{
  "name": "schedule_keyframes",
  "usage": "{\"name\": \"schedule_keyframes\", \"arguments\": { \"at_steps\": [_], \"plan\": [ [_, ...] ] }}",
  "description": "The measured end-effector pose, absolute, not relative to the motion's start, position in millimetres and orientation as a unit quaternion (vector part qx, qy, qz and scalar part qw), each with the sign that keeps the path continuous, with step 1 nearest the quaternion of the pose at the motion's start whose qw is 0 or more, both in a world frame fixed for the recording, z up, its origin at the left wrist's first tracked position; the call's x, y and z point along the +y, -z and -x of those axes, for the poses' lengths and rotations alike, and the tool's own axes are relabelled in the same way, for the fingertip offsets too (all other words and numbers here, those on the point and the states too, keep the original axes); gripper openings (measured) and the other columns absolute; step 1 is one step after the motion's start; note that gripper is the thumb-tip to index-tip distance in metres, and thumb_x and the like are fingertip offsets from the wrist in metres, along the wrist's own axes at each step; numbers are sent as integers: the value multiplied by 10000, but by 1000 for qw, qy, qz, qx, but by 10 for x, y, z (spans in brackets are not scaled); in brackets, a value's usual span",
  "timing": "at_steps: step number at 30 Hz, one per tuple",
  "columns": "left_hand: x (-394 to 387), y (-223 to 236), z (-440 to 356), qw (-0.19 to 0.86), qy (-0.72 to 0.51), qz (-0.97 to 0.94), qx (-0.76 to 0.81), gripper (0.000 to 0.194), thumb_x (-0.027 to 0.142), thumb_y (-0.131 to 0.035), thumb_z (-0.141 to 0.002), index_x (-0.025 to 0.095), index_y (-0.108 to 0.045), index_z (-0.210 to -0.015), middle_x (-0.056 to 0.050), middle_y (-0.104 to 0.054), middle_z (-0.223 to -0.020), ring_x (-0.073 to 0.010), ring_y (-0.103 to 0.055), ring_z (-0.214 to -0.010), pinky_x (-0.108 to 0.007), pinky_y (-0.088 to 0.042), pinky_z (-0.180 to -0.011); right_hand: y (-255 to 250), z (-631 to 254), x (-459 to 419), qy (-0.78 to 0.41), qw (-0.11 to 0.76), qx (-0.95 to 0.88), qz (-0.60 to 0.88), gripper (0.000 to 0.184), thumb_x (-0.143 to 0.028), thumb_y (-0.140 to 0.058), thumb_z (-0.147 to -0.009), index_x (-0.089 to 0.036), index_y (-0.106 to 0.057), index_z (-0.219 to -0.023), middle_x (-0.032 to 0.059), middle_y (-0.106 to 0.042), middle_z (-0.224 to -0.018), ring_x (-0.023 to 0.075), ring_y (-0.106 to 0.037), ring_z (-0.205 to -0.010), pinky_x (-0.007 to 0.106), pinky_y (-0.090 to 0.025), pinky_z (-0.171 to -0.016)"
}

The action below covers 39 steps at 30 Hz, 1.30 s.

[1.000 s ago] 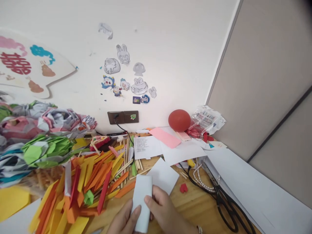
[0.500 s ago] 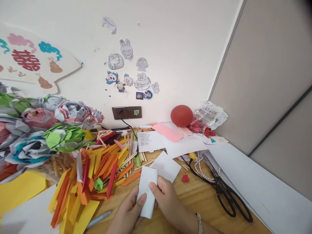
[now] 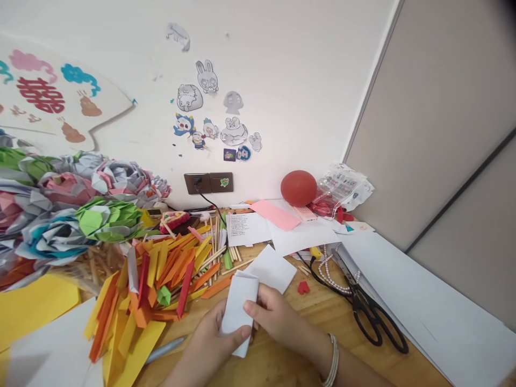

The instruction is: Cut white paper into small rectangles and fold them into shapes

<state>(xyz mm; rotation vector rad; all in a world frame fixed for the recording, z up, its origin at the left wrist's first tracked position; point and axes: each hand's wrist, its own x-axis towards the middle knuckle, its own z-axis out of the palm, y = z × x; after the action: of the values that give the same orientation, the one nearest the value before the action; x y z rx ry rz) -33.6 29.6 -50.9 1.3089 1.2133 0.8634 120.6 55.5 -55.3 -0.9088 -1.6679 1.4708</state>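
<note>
Wooden table (image 3: 314, 317): beneath both hands. Paper flowers (image 3: 108, 219): far left of left hand. Folded coloured strips (image 3: 175, 263): heaped left of and beyond left hand. Scissors (image 3: 377, 317): right of right hand, handles toward the person. Left hand (image 3: 217, 333): partly closed, thumb on face of folded white paper (image 3: 243, 293). Right hand (image 3: 274, 312): curled, pinching its right edge. Paper lies between the hands, top layers slightly parted. Red scrap (image 3: 303, 287): just beyond right hand.
</note>
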Motion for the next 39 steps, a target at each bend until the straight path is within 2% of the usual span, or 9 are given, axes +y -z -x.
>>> {"name": "schedule_keyframes", "arguments": {
  "at_steps": [4,15,18,21,29,32,34,36,39],
  "plan": [
    [254,525,330,574,-369,-544,488,420,496,-729,-595,169,-583,-813,5,-636,-667,-155,-549,-602,-233,-416,-543,517,-1255,588,-592,366,-630,345,135,-278,-488,-847,-147,-513,-864,-18,-523,-674,104,-488,-547,216,-392,-506],
    [218,411,283,687,-369,-456,428,469,457,-800,-557,165,-558,-833,-16,-664,-645,-154,-616,-536,-261,-448,-534,616,-1166,505,-479,386,-670,416,144,-279,-499,-832,-175,-473,-737,-35,-484,-624,106,-461,-553,208,-351,-488],
    [207,370,300,673,-364,-458,453,459,455,-794,-574,162,-563,-840,-5,-660,-631,-140,-610,-508,-242,-436,-509,562,-1214,548,-541,364,-664,366,216,-371,-475,-864,-170,-486,-785,-39,-483,-615,95,-442,-531,203,-346,-484],
    [197,342,307,660,-365,-466,463,435,459,-781,-593,160,-566,-824,-1,-660,-632,-128,-597,-481,-234,-427,-492,505,-1261,588,-589,355,-649,326,349,-489,-406,-890,-183,-437,-724,-58,-455,-528,81,-400,-464,199,-321,-461],
    [186,395,251,686,-363,-454,439,456,406,-817,-548,161,-560,-835,-24,-684,-666,-161,-631,-517,-262,-448,-511,465,-1213,521,-474,396,-664,421,371,-420,-412,-896,-210,-339,-599,-76,-387,-453,75,-363,-422,204,-283,-426],
    [183,393,263,691,-377,-446,426,429,408,-804,-582,160,-559,-832,-20,-682,-682,-141,-624,-516,-255,-452,-524,489,-1225,527,-538,377,-664,357,294,-406,-424,-894,-188,-423,-696,-67,-444,-511,77,-408,-443,196,-315,-442],
    [186,383,279,697,-378,-438,424,411,403,-797,-604,161,-560,-837,-10,-675,-677,-126,-614,-497,-248,-452,-518,521,-1235,534,-591,344,-662,308,198,-367,-482,-870,-170,-479,-894,-52,-514,-604,81,-462,-476,190,-351,-461],
    [194,377,294,709,-365,-429,424,414,397,-802,-601,160,-562,-840,-7,-673,-667,-126,-613,-484,-248,-451,-506,559,-1235,528,-601,323,-664,307,232,-302,-520,-844,-170,-470,-1027,-44,-548,-650,86,-501,-499,185,-372,-471],
    [205,388,311,727,-336,-425,421,451,383,-834,-547,152,-570,-830,-17,-679,-668,-146,-639,-536,-258,-469,-534,594,-1224,506,-560,318,-676,358,115,-234,-487,-843,-167,-495,-936,-60,-526,-565,84,-490,-467,173,-359,-450]
  ]
}}
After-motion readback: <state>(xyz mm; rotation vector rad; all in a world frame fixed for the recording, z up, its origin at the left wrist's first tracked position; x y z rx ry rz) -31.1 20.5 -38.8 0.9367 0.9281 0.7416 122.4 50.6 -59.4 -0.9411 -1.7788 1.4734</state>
